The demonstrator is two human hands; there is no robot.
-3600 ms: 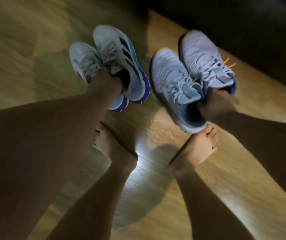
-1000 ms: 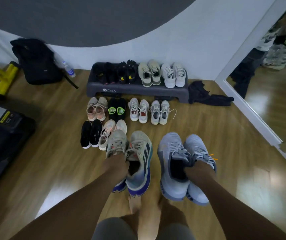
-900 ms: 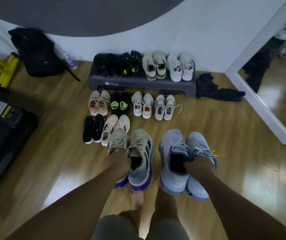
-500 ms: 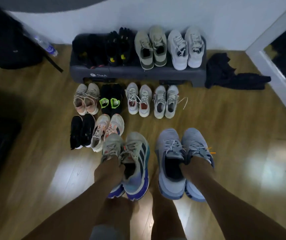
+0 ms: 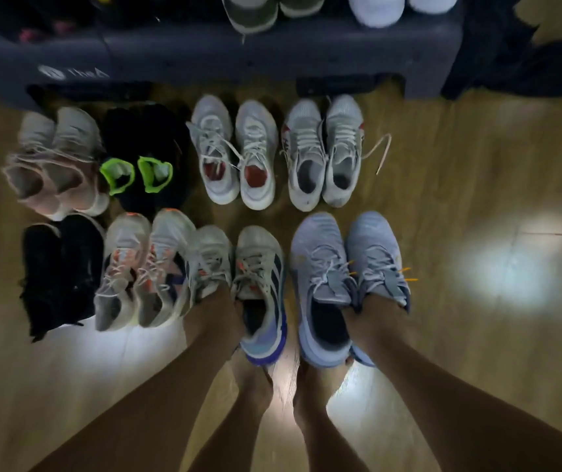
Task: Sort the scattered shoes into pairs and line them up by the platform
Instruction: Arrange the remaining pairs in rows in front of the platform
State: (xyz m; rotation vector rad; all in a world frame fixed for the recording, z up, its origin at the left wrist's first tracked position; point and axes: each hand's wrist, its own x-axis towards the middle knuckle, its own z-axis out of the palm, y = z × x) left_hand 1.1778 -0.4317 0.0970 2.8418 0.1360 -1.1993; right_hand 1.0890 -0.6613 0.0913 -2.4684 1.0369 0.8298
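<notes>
Left hand (image 5: 214,311): fingers curled into the collars of the striped pair (image 5: 259,267), pinching both shoes together
Right hand (image 5: 371,318): fingers hooked inside the blue pair (image 5: 323,260), clamping its two shoes side by side
Striped pair: toes point away from the grip; soles appear to be at or near the floor (image 5: 477,165), blur hides contact
Blue pair: just right of the left-hand grip, nearly touching the striped pair
Left of the grips: orange-laced pair (image 5: 143,267), then black pair (image 5: 58,274)
Ahead of the grips: two white pairs (image 5: 235,151), a black-green pair (image 5: 140,158) and a pink pair (image 5: 54,158) in a row
Beyond that row: platform (image 5: 204,52), shoes on top
</notes>
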